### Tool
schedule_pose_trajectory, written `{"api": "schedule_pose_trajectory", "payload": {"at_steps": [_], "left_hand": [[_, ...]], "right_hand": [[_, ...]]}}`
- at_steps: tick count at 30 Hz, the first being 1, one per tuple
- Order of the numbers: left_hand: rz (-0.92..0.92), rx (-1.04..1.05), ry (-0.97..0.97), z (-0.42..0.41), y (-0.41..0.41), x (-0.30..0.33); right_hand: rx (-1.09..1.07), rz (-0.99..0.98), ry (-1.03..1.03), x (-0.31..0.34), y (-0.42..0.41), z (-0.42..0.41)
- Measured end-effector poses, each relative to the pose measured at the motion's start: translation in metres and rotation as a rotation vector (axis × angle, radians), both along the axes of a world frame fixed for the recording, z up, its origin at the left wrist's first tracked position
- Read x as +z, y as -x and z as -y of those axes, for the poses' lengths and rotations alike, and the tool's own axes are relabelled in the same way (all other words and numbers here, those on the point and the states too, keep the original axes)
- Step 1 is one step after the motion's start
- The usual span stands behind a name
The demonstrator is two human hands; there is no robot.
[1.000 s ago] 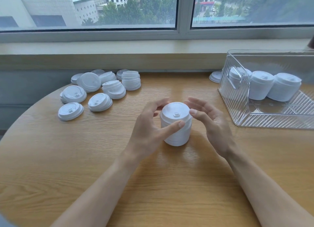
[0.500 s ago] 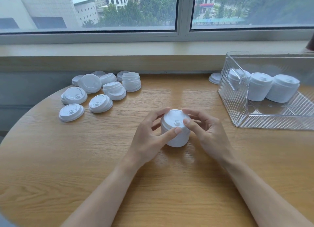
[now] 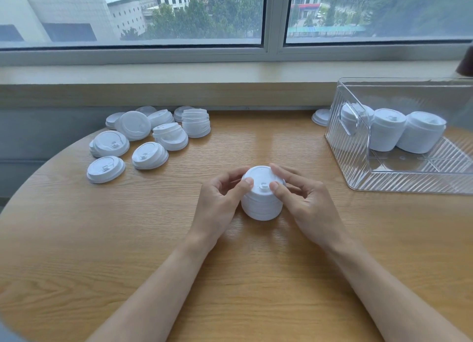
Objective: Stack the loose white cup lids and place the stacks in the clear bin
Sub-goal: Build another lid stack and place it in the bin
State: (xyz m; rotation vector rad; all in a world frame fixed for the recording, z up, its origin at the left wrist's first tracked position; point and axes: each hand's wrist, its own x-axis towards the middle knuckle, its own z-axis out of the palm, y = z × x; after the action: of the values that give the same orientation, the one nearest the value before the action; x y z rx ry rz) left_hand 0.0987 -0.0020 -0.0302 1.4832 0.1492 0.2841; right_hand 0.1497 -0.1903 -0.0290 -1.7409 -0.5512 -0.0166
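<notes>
Centrally, upright stack of white plastic cup lids (image 3: pixel 262 195) on the round wooden surface (image 3: pixel 256 277), pinched from both sides: left hand (image 3: pixel 220 201) and right hand (image 3: pixel 307 201), thumbs on the top lid's rim, fingers curled behind. Best pressed down evenly and squared before lifting; a tilted grip risks shedding lids. Right of the grip, ribbed clear plastic bin (image 3: pixel 384 183), three stacks inside. Far left of the grip, loose white lids (image 3: pixel 143 137) waiting.
</notes>
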Motion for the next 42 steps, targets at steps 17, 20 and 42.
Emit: {"api": "schedule_pose_trajectory", "payload": {"at_steps": [17,20,42], "left_hand": [[-0.06,0.078,0.057,0.007,-0.009,0.001],[-0.032,0.071,0.036,0.007,-0.006,0.0],[0.016,-0.011,0.044,0.033,0.001,-0.004]], "right_hand": [[-0.114,-0.105,-0.089,0.002,0.004,-0.012],[-0.117,-0.115,-0.094,0.002,0.006,-0.013],[-0.256,0.127,0.198,0.018,0.039,0.042]]}}
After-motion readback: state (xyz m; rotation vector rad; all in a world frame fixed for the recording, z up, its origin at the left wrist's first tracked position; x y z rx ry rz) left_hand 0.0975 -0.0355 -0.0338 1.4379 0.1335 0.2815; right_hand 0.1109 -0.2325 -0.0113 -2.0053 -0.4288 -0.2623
